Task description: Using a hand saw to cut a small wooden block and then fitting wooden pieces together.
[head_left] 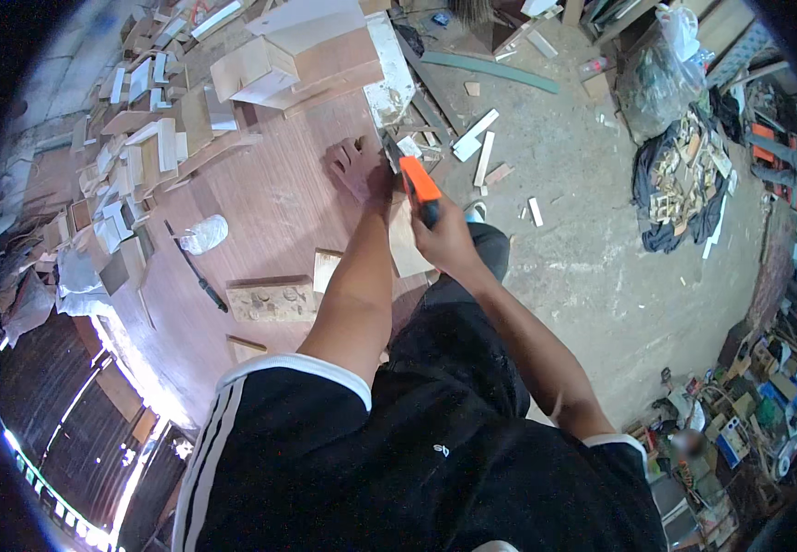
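My right hand grips a hand saw by its orange and black handle; the dark blade reaches forward past my left hand at the edge of a wide wood-grained panel. My left hand lies on that panel, fingers spread, just left of the blade. Beneath the saw and behind my forearms is a pale board, partly hidden. A long strip of wood and a small light block rest left of my left forearm.
A thin dark tool and a crumpled translucent item lie on the panel. Stacked offcuts line its far left. The concrete floor holds scattered strips, a bag and a cloth full of scraps. Clutter fills the lower right.
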Available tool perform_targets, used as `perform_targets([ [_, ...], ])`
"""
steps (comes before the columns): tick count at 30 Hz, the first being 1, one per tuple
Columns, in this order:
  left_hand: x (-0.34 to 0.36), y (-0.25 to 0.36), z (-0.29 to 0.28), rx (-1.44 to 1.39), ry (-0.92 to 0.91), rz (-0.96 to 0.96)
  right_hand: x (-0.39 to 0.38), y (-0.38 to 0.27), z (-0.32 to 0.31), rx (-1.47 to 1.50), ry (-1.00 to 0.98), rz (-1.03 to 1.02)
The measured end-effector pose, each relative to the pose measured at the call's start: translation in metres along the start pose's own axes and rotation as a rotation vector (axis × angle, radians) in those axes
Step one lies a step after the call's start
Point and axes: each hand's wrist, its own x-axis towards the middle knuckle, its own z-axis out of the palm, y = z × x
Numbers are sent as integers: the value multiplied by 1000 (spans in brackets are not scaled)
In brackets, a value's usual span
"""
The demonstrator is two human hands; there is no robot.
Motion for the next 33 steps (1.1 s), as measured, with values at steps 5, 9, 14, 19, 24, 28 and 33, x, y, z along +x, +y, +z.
perform_targets([
  [5, 2, -7, 12, -110, 7, -32, 11, -31, 18, -30, -63, 234],
  [9, -7, -17, 16, -8, 138, -39, -28, -101, -26, 4, -117, 209],
  [14, -1, -24, 15, 90, 18, -26, -2, -141, -56, 3, -198, 261],
  [19, 1, -4, 5, -97, 114, 33, 52, -38, -5, -8, -146, 358],
  [24, 3, -10, 14, -45, 73, -9, 72, -4, 27, 5, -168, 336],
  [28, 0, -14, 11, -23, 224, 25, 29, -26, 23, -44, -63, 177],
  [33, -1, -16, 8, 2, 97, -40, -31, -130, -37, -24, -129, 229],
])
